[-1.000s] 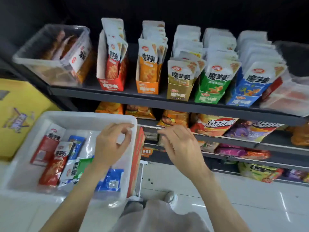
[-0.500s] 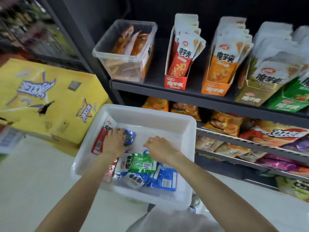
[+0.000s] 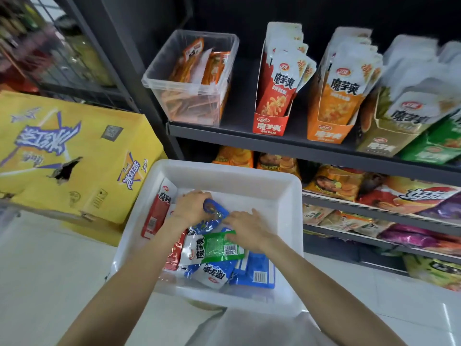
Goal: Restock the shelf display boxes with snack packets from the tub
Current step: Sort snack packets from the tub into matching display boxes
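Note:
A white tub [image 3: 287, 196] sits below the shelf and holds red, green and blue snack packets. My left hand [image 3: 190, 207] grips a blue packet [image 3: 214, 213] near the tub's middle. My right hand [image 3: 245, 227] lies with straight fingers on the packets, touching the top edge of a green packet [image 3: 219, 248]. A red packet [image 3: 158, 211] lies by the tub's left wall. On the shelf above stand a red display box [image 3: 270, 124], an orange one [image 3: 326, 132], a tan one [image 3: 381, 144] and a green one [image 3: 429, 151], all filled with packets.
A clear plastic bin [image 3: 189, 81] with orange packets stands at the shelf's left end. A yellow carton [image 3: 69, 156] sits on the floor to the left. Lower shelves [image 3: 374, 213] on the right carry bagged snacks. White floor tiles surround the tub.
Both hands dropped from the tub's rim into the tub. My left hand took hold of a blue packet; my right hand came to rest on the packets. The view swung left.

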A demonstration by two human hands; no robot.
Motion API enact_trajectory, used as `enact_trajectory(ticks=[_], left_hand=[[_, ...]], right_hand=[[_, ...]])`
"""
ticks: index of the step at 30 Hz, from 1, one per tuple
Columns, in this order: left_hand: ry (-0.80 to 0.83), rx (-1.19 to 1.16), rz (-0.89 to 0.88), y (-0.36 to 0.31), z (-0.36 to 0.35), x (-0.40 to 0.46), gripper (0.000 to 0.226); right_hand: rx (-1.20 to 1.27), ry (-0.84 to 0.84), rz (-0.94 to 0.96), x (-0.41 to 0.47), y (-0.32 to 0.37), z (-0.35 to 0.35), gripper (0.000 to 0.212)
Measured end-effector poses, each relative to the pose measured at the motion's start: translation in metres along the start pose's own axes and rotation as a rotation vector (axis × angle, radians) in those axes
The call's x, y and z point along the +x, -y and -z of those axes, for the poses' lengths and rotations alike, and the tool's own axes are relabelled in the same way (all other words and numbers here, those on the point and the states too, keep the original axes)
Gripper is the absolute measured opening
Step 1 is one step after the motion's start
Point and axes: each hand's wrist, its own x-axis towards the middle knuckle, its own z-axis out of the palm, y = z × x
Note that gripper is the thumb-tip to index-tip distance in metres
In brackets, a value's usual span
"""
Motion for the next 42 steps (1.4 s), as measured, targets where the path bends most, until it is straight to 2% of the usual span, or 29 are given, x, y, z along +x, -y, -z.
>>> enact_trajectory(ticks=[2, 4, 6, 9, 11, 14, 16, 17, 19, 20, 24, 25, 31, 33, 36, 38, 42], left_hand=[[-0.082, -0.065, -0.045, -0.006, 0.012, -0.001, 0.027], [-0.200, -0.086, -0.074, -0.013, 0.026, -0.006, 0.024], [-0.373, -0.245, -0.096, -0.024, 0.043, -0.015, 0.021], [-0.578, -0.748, -0.090, -0.051, 0.067, -0.032, 0.011], [-0.640, -1.146, -0.001, -0.071, 0.075, -0.041, 0.012], [-0.584, -1.580, 0.125, -0.099, 0.077, -0.052, 0.016], [-0.439, -1.700, 0.136, -0.120, 0.072, -0.059, 0.025], [-0.357, -1.698, 0.110, -0.130, 0.068, -0.062, 0.029], [-0.255, -1.561, -0.012, -0.153, 0.057, -0.065, 0.039], [-0.250, -1.415, -0.101, -0.164, 0.052, -0.065, 0.043], [-0.312, -0.475, -0.413, -0.212, 0.035, -0.052, 0.042], [-0.350, -0.325, -0.467, -0.226, 0.035, -0.047, 0.042], [-0.602, -0.193, -0.801, -0.330, 0.041, -0.010, 0.034], [-0.609, -0.162, -0.885, -0.370, 0.042, 0.005, 0.033], [-0.552, -0.052, -0.917, -0.426, 0.037, 0.028, 0.035], [-0.549, 0.022, -0.943, -0.453, 0.032, 0.038, 0.039], [-0.477, 0.124, -0.866, -0.481, 0.024, 0.045, 0.055]], right_hand=[[0.201, -0.092, -0.065, -0.004, -0.005, 0.002, 0.034], [0.465, -0.214, -0.184, -0.010, -0.008, 0.004, 0.036], [0.774, -0.302, -0.235, -0.016, -0.010, 0.008, 0.039], [1.061, -0.461, -0.224, -0.027, -0.009, 0.022, 0.045], [1.205, -0.576, -0.229, -0.039, -0.008, 0.034, 0.047], [1.566, -0.702, -0.192, -0.068, -0.014, 0.058, 0.050], [1.741, -0.770, -0.176, -0.088, -0.024, 0.074, 0.058], [1.757, -0.803, -0.174, -0.099, -0.030, 0.082, 0.054], [1.722, -0.880, -0.177, -0.119, -0.047, 0.093, 0.035], [1.708, -0.919, -0.164, -0.129, -0.057, 0.096, 0.028], [1.551, -1.117, -0.197, -0.169, -0.096, 0.103, 0.011], [1.490, -1.179, -0.226, -0.181, -0.107, 0.104, 0.012], [1.104, -1.607, -0.397, -0.273, -0.191, 0.116, 0.016], [1.057, -1.739, -0.418, -0.303, -0.220, 0.125, 0.010], [1.022, -1.899, -0.383, -0.333, -0.254, 0.149, 0.007], [0.992, -1.920, -0.327, -0.339, -0.270, 0.167, 0.009], [0.905, -1.809, -0.257, -0.329, -0.293, 0.194, 0.010]])
